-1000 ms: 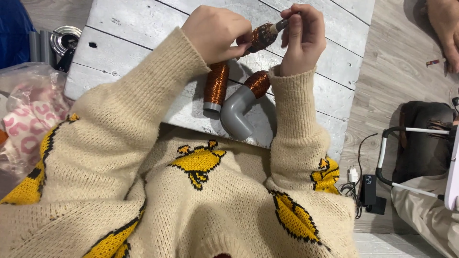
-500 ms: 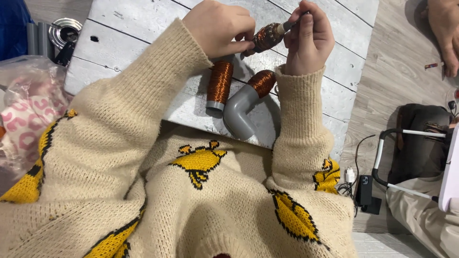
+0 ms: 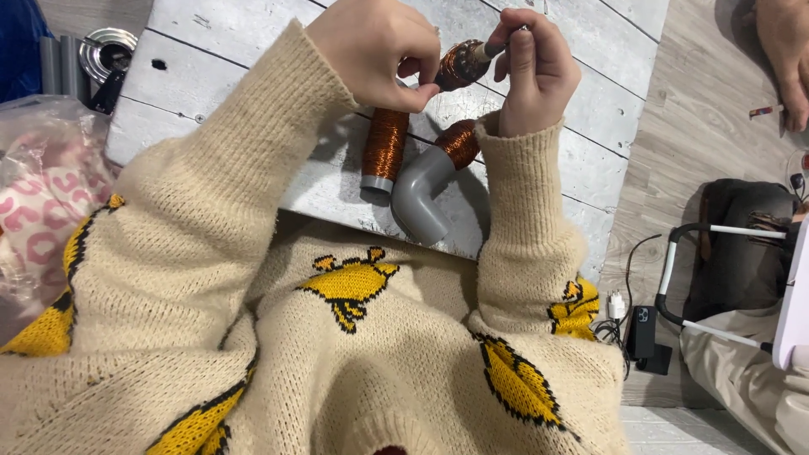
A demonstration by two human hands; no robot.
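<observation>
Both hands point(image 3: 379, 46) point(image 3: 535, 72) pinch a rounded copper-wire coil point(image 3: 458, 67).

Cream sweater point(image 3: 253, 253), yellow motifs; copper-wound spool point(image 3: 384, 147); grey elbow pipe point(image 3: 421, 190); whitewashed table point(image 3: 219, 34).

Three copper-wound pieces point(image 3: 385, 145), two hands point(image 3: 375, 46), one table point(image 3: 253, 34).

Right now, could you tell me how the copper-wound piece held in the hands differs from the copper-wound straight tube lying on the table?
The held piece is lifted off the white plank table, pinched between the left hand and right hand; the straight tube lies flat, untouched. The held piece looks shorter and rounder; the straight tube is longer, with a bare grey end. Both carry copper-coloured winding.
</observation>
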